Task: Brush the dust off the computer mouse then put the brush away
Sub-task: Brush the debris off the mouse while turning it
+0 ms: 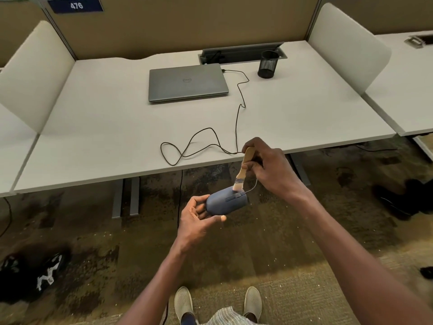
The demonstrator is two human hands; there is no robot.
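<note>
A dark blue-grey computer mouse [226,201] hangs in the air in front of the desk edge, held at its rear by my left hand [196,219]. My right hand [269,165] grips the wooden handle of a small brush [243,170], whose pale bristles touch the top front of the mouse near its scroll wheel. The mouse's black cable [239,113] loops over the white desk [105,127] and runs to a closed grey laptop [187,82].
A black mesh pen cup [268,64] stands at the back right of the desk, beside an open cable hatch [241,52]. White dividers flank the desk. Dark bags lie on the carpet at left [30,275] and right [403,198]. My shoes show at the bottom.
</note>
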